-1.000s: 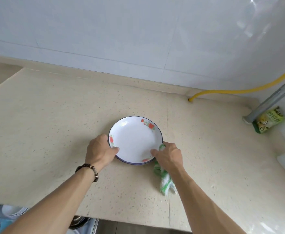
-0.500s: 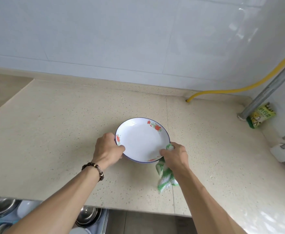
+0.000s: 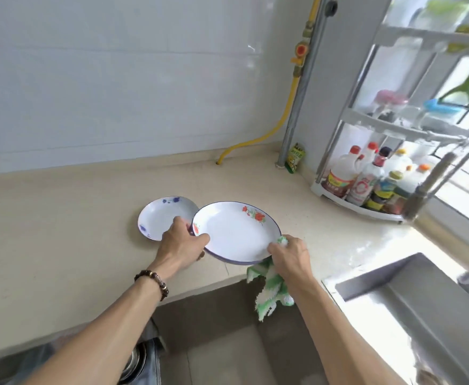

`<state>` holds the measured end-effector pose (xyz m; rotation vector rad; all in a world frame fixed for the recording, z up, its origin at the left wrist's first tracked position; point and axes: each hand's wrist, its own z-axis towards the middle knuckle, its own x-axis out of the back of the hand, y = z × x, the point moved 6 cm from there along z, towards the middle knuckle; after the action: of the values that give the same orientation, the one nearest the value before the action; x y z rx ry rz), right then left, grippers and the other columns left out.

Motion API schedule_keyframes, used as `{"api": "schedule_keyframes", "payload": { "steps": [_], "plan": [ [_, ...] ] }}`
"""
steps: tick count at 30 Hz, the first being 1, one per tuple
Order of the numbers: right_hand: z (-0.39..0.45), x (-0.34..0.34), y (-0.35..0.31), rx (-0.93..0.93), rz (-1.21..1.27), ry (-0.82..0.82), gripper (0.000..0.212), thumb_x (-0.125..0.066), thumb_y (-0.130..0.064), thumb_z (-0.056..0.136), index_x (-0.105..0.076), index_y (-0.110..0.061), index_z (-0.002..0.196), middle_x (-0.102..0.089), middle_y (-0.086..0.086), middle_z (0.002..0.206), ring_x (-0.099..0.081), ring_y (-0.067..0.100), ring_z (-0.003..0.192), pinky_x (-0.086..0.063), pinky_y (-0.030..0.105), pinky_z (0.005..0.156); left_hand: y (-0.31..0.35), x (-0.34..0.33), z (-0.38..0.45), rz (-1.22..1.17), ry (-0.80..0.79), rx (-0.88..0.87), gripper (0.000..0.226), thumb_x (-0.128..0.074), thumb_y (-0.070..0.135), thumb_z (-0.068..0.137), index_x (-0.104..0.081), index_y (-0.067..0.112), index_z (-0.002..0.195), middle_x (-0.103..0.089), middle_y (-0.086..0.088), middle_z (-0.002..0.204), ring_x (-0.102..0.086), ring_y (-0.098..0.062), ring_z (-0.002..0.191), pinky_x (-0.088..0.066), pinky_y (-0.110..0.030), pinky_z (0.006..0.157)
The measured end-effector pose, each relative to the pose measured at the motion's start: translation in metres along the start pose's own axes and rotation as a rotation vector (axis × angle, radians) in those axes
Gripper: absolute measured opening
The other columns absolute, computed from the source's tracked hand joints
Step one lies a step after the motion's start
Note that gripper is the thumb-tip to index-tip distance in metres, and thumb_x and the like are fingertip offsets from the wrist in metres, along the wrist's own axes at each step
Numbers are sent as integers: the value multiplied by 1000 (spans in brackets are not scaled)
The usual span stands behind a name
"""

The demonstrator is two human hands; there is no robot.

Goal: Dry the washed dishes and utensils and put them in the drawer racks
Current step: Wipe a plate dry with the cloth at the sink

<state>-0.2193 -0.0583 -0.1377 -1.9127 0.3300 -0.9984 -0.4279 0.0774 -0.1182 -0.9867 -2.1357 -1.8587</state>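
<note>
A white plate with red flowers and a blue rim (image 3: pixel 236 232) is lifted off the beige counter (image 3: pixel 61 218). My left hand (image 3: pixel 182 243) grips its left edge. My right hand (image 3: pixel 290 255) holds its right edge together with a green and white cloth (image 3: pixel 269 284) that hangs below the plate. A second white plate with blue flowers (image 3: pixel 162 216) lies flat on the counter just behind and left of the lifted one. At the bottom left, part of the open drawer rack (image 3: pixel 137 362) shows with a metal bowl in it.
A steel sink (image 3: pixel 411 304) with a tap (image 3: pixel 433 182) is on the right. A white corner shelf (image 3: pixel 366 207) holds several bottles. A yellow hose (image 3: pixel 277 123) and a grey pipe (image 3: pixel 300 93) run up the tiled wall.
The red-flowered plate has come up off the plate under it and shifted right, uncovering the blue-flowered plate. My view has swung right, bringing in the sink and shelf.
</note>
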Motion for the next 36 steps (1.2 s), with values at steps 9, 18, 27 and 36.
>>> {"api": "schedule_keyframes", "payload": {
  "steps": [9,18,27,36],
  "plan": [
    [-43,126,98,-95,182,53,59,-49,-19,72,-64,-17,129,-73,7,96,-71,25,83,-61,40,77,48,-138,-85,-347,-140,92,37,-61,8,88,-44,10,120,-57,-10,114,-65,-27,101,-62,-37,63],
    [-46,238,213,-399,655,127,6,-61,-1,67,-60,-4,71,-56,16,71,-56,26,63,-43,33,60,139,-295,-150,-256,-377,12,32,-61,26,94,-49,25,124,-61,-7,108,-65,-30,83,-58,-34,56],
    [-40,250,287,-626,990,38,19,-55,6,81,-62,12,98,-62,27,80,-61,29,50,-47,26,42,195,-386,-175,155,-431,-53,41,-56,33,94,-37,25,130,-59,-13,111,-67,-32,91,-63,-49,62],
    [-28,264,286,-511,854,164,8,-59,-3,68,-54,-8,69,-50,12,69,-48,25,64,-39,35,59,186,-386,-174,-13,-191,-3,29,-43,36,98,-31,26,122,-54,-10,116,-61,-33,104,-61,-56,74]
  ]
}}
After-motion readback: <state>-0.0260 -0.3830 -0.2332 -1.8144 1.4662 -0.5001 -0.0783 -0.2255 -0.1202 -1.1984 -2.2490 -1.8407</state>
